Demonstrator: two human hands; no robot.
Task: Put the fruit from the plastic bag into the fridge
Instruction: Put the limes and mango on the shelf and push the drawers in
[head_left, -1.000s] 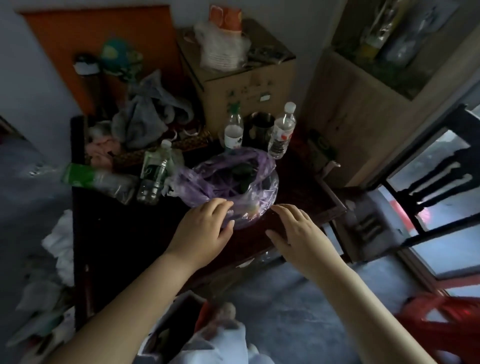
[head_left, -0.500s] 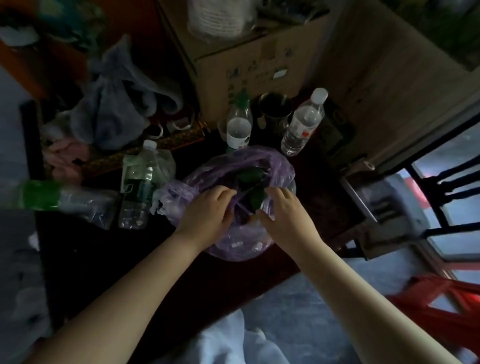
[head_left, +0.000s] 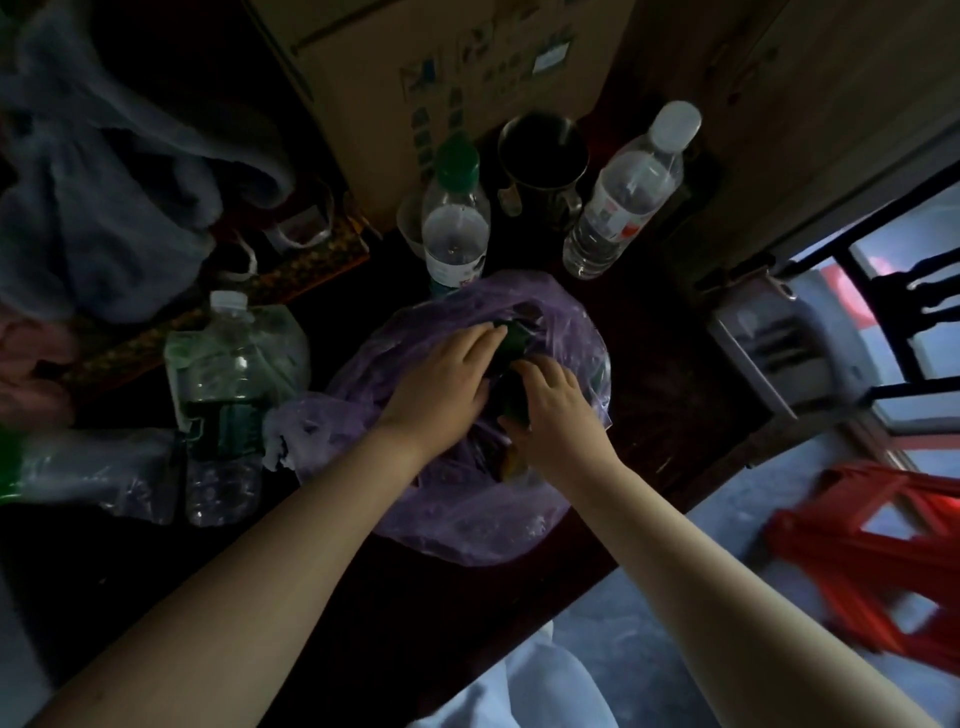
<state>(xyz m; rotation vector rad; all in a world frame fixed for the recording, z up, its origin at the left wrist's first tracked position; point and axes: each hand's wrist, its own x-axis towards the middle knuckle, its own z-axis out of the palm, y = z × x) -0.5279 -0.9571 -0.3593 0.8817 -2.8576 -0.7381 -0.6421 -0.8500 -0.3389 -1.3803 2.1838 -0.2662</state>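
Bag (head_left: 467, 509), purple plastic, lying on worktop (head_left: 670, 374); both hands, outside it a second ago, now reaching into its mouth. Left hand (head_left: 441, 379) and right hand (head_left: 556, 410) fingers curling around dark green fruit (head_left: 514, 338); grip uncertain. Fridge unseen.

A dim indoor scene seen from above through a wide-angle lens. Pale daylight enters from the window (head_left: 904, 291) at the right edge. The dark table (head_left: 649, 364) and the upper left corner sink into deep shadow. The forearms catch the most light. Straight edges bend toward the corners, and the red stool (head_left: 872, 551) at lower right is smeared by motion blur.
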